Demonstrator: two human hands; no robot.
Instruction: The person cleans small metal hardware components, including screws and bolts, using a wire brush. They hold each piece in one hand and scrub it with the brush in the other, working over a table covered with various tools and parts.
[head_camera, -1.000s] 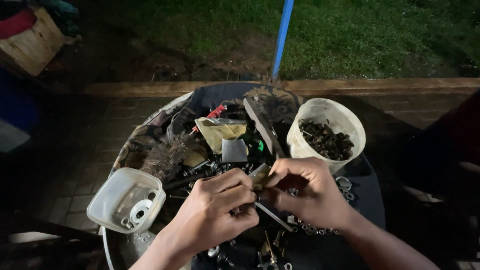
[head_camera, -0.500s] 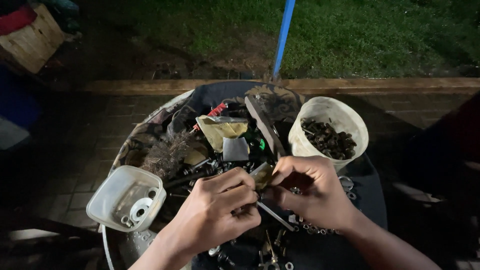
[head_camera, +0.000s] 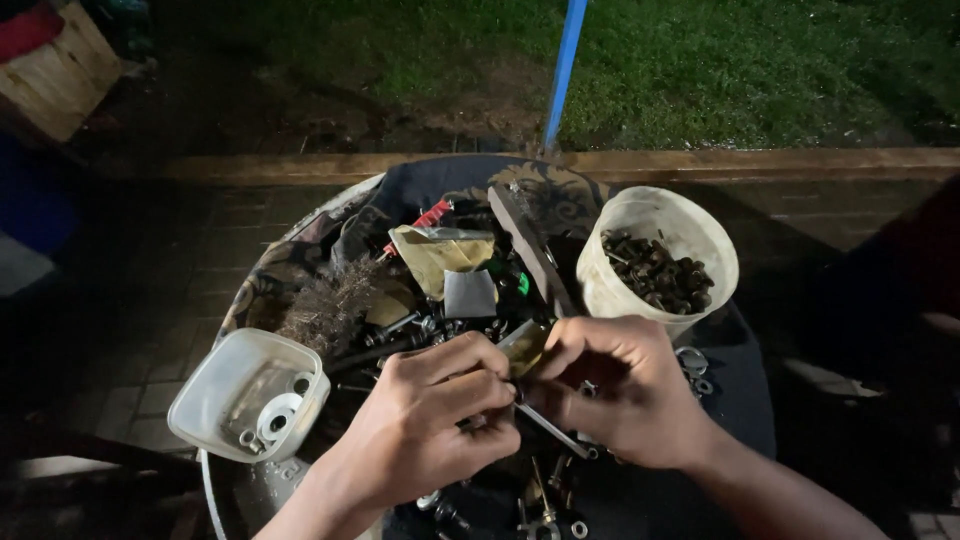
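While both grips pinch narrow, left hand and right hand hold a small metal piece.

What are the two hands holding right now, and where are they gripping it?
Both hands pinch a small flat brass-coloured metal piece: the left hand at its lower left edge, the right hand at its right side. What it is cannot be told.
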